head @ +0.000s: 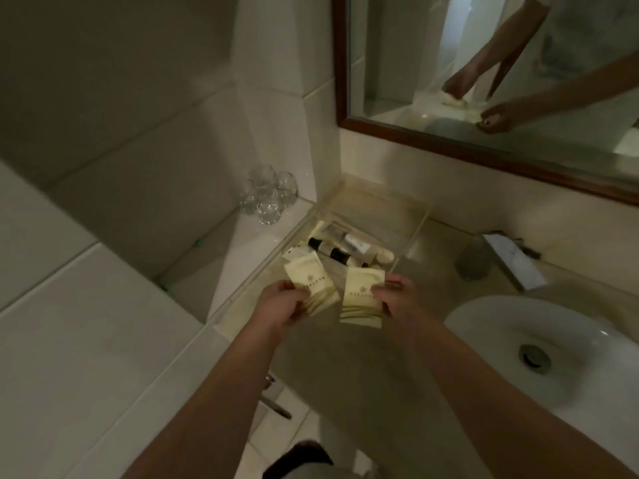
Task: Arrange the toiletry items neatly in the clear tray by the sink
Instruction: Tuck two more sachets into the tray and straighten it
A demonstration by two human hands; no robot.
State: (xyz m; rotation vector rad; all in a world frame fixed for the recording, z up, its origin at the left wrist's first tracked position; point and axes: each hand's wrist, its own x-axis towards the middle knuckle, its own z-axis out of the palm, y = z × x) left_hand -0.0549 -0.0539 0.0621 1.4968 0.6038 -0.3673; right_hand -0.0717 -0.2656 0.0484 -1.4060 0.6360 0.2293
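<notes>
A pale stone-like counter [345, 354] is seen running along a tiled wall, with a white oval sink [539, 344] set into it at the right; the basin is smooth and glossy, and a round metal drain [534, 358] lies at its bottom. Above, a mirror [501, 63] in a dark wooden frame is hung, and both forearms are reflected in it. The clear tray [373, 216] is placed on the counter at the back left corner, to the left of the sink and against the wall; it is rectangular, transparent and slightly yellowed, with straight upright walls. Inside it, small bottles [332, 252] with dark caps are lying on their sides in a loose jumble beside other small items that cannot be made out. Both arms are stretched forward over the counter, just in front of the tray. A cream-coloured flat sachet [313, 285] with a printed emblem and wavy lines is pinched at its lower edge by the left hand [280, 305], tilted to the left. A matching packet [363, 297] is gripped along its right edge by the right hand [397, 295], fingers curled closed on it. Clear faceted glasses [269, 197] are grouped on the tiled ledge left of the tray.
</notes>
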